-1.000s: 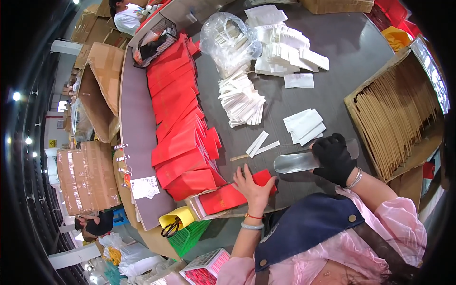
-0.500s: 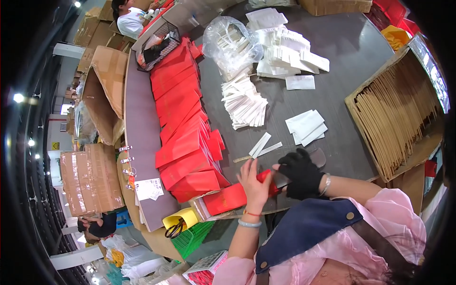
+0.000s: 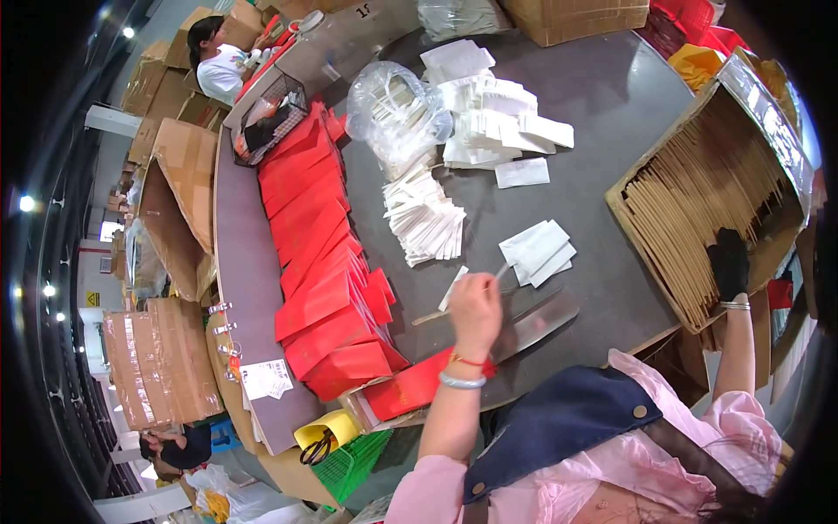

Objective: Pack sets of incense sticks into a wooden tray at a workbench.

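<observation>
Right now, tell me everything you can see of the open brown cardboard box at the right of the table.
The open brown cardboard box sits slanted at the right edge of the dark grey table, its opening facing the camera. Its right outer side has a shiny, tape-like covering. Thin flat brown pieces stand packed in a row inside, leaving some space at the lower right. The black-gloved right hand reaches in; whether it grips anything is unclear.
</observation>
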`<state>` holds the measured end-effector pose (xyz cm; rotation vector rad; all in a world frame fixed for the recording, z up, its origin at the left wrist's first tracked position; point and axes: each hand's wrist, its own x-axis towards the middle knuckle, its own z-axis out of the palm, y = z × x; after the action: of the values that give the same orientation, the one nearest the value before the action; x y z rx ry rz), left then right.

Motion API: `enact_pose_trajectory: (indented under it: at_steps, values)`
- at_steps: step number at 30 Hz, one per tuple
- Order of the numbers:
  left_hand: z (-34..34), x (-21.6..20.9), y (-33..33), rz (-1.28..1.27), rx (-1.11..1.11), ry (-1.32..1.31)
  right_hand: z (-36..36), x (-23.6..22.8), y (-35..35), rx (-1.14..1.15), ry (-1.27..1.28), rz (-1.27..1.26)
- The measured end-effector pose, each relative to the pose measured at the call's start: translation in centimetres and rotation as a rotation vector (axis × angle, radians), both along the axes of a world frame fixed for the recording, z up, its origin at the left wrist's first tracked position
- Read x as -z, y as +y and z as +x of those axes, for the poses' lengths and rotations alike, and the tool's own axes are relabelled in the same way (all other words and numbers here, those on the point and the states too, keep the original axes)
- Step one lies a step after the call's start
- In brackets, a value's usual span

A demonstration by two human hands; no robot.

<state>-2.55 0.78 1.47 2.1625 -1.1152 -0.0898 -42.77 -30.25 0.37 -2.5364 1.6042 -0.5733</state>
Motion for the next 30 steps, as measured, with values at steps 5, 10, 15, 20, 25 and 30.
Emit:
enact_pose_trajectory:
  at_steps: [5,10,15,20,25,30]
  values:
    - [-2.3,1.6,-4.8,0.0,-0.022,-0.123,1.8,0.4,0.8,-0.057,0.15,-0.003]
    - [-1.5,2.3,-4.6,0.081,0.018,-0.015,1.2,1.3,1.2,0.045,0.144,0.049]
    - [-1.2,0.1,-3.0,0.026,0.065,0.286,0.8,0.7,0.1,0.228,-0.032,0.015]
    - [-1.5,-3.3,4.3,0.214,0.099,0.696,9.5,-7.4,7.0,-0.268,-0.225,0.261]
    - [-4.1,-2.7,7.0,0.351,0.034,0.171,17.7,-4.8,12.6,-0.868,-0.279,0.452]
    - [-4.0,-1.9,10.9,0.293,0.006,0.014,19.2,-2.2,13.8,-0.994,0.265,0.362]
